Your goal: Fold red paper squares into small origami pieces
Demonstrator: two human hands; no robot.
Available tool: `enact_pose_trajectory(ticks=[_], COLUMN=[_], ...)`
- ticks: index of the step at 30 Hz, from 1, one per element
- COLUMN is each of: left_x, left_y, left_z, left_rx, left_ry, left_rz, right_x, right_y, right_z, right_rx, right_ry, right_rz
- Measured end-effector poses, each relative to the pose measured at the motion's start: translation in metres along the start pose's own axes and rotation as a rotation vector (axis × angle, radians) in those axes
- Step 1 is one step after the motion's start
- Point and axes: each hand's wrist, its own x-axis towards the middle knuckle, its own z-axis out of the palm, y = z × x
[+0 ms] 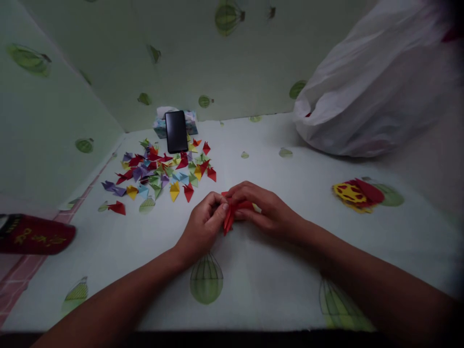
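Observation:
Between my hands, in the middle of the table, is a piece of red folded paper (229, 218), partly hidden by my fingers. My left hand (207, 218) pinches its left side between thumb and forefinger. From the right, my right hand (263, 210) curls over the paper with its thumb and fingers on it. A pointed red end sticks out below the fingers. A bit of yellow shows beside my right fingertips; I cannot make out what it is. Beyond my left hand lie many small folded paper cranes (155, 169) in red, purple, yellow, green and blue.
A black phone (176, 131) leans on a tissue box (159, 128) at the back. A big white plastic bag (358, 96) stands back right. Red and yellow cut-out pieces (353, 194) lie at right. A red can-like container (39, 235) is at the left edge.

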Motion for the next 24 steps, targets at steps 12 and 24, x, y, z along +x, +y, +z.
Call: enact_pose_trajectory(ticks=[12, 24], left_x=[-0.002, -0.002], left_y=[0.004, 0.002], left_z=[0.006, 0.006], left_rx=[-0.085, -0.172], left_ry=[0.081, 0.047], left_rz=[-0.004, -0.164], right_x=[-0.001, -0.002], right_y=[-0.008, -0.012], right_z=[0.016, 0.014], right_rx=[0.590, 0.299], right_ry=[0.140, 0.144], right_rz=[0.477, 0.442])
